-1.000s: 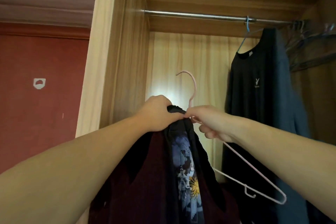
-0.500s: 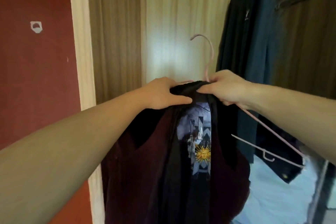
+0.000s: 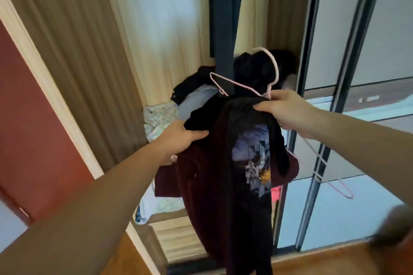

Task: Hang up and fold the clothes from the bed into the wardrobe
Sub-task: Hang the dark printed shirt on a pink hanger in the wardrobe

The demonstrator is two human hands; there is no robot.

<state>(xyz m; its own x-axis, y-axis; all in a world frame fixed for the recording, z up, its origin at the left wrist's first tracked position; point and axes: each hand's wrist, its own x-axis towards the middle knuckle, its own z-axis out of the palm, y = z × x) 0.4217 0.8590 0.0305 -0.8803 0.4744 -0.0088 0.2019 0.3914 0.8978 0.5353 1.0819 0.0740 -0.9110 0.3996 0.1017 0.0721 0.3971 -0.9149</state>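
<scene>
The left hand [image 3: 178, 138] is gripping the near shoulder of the dark shirt [image 3: 225, 176], seemingly to work it onto the pink hanger [image 3: 273, 69], while the right hand [image 3: 288, 111] is pinching collar and hanger neck together. Beyond them, piled clothes [image 3: 196, 94] are crowding the wardrobe [image 3: 73, 35] floor, and the sliding door [image 3: 312, 73] is hemming in the right, leaving open room leftward.

The shirt [image 3: 234, 163] hangs before the open wardrobe [image 3: 73, 35], the left hand [image 3: 178, 138] at its left, the right hand [image 3: 288, 111] at its top with the hanger [image 3: 273, 67]. Piled clothes [image 3: 194, 91] lie behind, inside the wardrobe.
</scene>
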